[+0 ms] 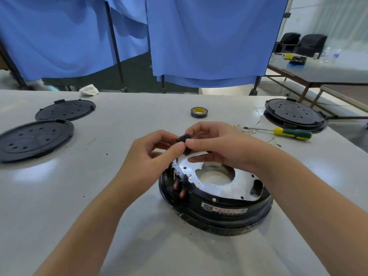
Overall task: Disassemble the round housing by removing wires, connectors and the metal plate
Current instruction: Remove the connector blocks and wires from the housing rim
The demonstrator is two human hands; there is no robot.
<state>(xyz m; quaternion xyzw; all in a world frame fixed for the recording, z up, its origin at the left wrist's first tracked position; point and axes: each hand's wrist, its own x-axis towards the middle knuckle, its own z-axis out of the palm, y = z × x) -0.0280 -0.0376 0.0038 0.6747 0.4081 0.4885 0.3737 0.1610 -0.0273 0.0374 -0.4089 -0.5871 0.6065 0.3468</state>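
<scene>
The round black housing (217, 212) lies on the white table (119, 226) in front of me, with a silver metal plate (237, 182) seated in it and red connectors (179, 189) at its left rim. Above the housing's far left edge, my left hand (151, 156) and my right hand (217, 144) meet and together pinch a small black connector (185, 143). Fingers hide most of that connector. Loose wires with yellow terminals (249, 131) lie to the right of my right hand.
Two black round covers (35, 139) (65, 109) lie at the left. Another stacked black housing (294, 114) sits at the far right, a green-and-yellow screwdriver (290, 133) before it. A roll of black tape (199, 112) stands behind my hands. Blue curtains hang beyond the table.
</scene>
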